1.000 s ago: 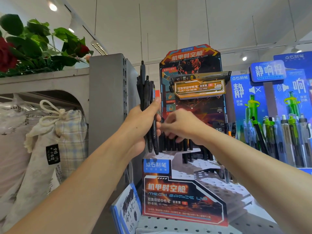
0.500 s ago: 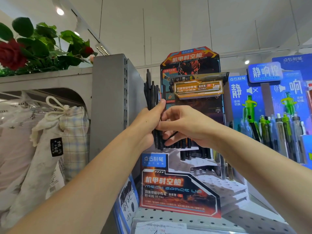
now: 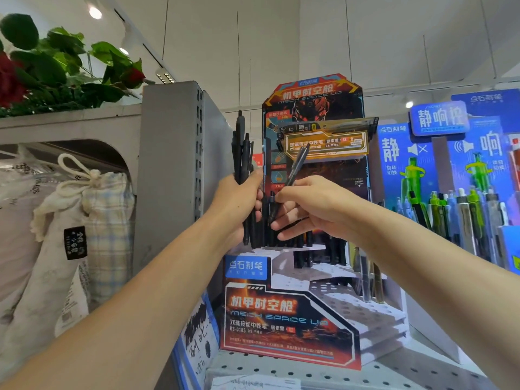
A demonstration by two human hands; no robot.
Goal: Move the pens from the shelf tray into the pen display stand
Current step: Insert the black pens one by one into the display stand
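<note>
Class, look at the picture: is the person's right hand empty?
No. The right hand pinches a single black pen, tilted, beside the bundle of pens gripped in the left hand.

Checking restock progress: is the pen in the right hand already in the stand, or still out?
Out. The right hand pinches the single black pen, tilted in the air in front of the pen display stand.
</note>
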